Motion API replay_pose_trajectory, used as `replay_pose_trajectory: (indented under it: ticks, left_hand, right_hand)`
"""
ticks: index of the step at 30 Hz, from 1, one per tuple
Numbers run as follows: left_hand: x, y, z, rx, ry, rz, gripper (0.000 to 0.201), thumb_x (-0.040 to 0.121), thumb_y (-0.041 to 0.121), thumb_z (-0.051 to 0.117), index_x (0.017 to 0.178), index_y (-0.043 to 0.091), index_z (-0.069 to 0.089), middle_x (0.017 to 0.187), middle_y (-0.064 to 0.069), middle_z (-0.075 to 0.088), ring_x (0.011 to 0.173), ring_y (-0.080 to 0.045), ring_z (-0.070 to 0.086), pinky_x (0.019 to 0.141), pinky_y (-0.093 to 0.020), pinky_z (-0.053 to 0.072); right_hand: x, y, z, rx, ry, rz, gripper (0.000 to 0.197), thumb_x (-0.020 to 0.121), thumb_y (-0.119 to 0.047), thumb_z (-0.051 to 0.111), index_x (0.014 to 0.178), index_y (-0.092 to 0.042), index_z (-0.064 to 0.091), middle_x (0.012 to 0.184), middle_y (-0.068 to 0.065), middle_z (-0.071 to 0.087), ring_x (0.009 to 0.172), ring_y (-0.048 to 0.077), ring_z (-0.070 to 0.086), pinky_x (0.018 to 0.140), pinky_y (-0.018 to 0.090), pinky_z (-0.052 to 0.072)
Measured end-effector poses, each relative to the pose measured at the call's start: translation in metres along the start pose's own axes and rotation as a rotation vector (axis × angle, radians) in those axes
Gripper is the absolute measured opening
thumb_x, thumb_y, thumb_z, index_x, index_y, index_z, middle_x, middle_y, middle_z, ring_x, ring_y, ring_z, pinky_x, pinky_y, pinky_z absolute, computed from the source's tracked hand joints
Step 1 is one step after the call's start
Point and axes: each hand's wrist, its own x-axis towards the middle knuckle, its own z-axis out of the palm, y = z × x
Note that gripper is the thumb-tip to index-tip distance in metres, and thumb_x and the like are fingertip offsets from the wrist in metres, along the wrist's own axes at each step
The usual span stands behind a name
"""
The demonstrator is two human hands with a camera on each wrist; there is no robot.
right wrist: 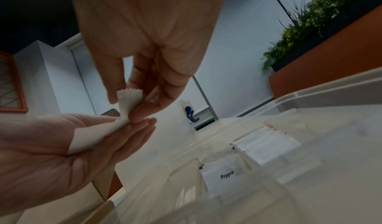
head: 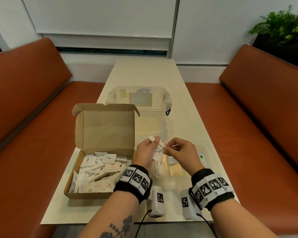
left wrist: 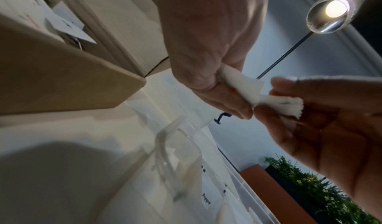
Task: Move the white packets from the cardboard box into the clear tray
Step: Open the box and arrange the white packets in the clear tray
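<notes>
The open cardboard box (head: 76,170) lies at the table's left, full of white packets (head: 96,170). To its right sits the clear tray (head: 213,157), divided into compartments, with a few packets inside, one marked Pepper (right wrist: 223,175). Both hands meet above the tray's near-left part. My left hand (head: 155,143) grips a small bunch of white packets (left wrist: 241,87). My right hand (head: 169,149) pinches the serrated end of one packet (right wrist: 128,100) of that bunch between thumb and fingers.
A clear lidded container (head: 139,100) stands behind the box and tray. Orange benches (head: 33,117) flank the narrow cream table (head: 144,73). A green plant (head: 286,26) sits at the back right. The box's lid (head: 107,126) stands upright.
</notes>
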Motion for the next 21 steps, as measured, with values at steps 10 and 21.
replay_pose_trajectory:
  ticks: [10, 21]
  left_hand:
    - [0.003, -0.001, -0.005, -0.033, 0.019, -0.034, 0.028, 0.087, 0.012, 0.066, 0.114, 0.003, 0.064, 0.115, -0.02, 0.066, 0.111, -0.036, 0.061, 0.101, -0.046, 0.046]
    - [-0.006, 0.003, 0.013, 0.174, -0.18, 0.021, 0.03, 0.088, 0.03, 0.065, 0.101, 0.004, 0.072, 0.1, -0.014, 0.072, 0.085, -0.018, 0.065, 0.08, -0.026, 0.048]
  right_hand:
    - [0.021, -0.003, -0.028, 0.133, 0.205, 0.035, 0.013, 0.081, -0.006, 0.07, 0.089, -0.013, 0.062, 0.08, 0.007, 0.07, 0.072, 0.013, 0.066, 0.07, 0.022, 0.052]
    - [0.052, -0.035, -0.055, -0.092, -0.194, 0.047, 0.017, 0.08, -0.004, 0.072, 0.094, -0.01, 0.063, 0.085, 0.011, 0.074, 0.073, 0.017, 0.068, 0.071, 0.021, 0.057]
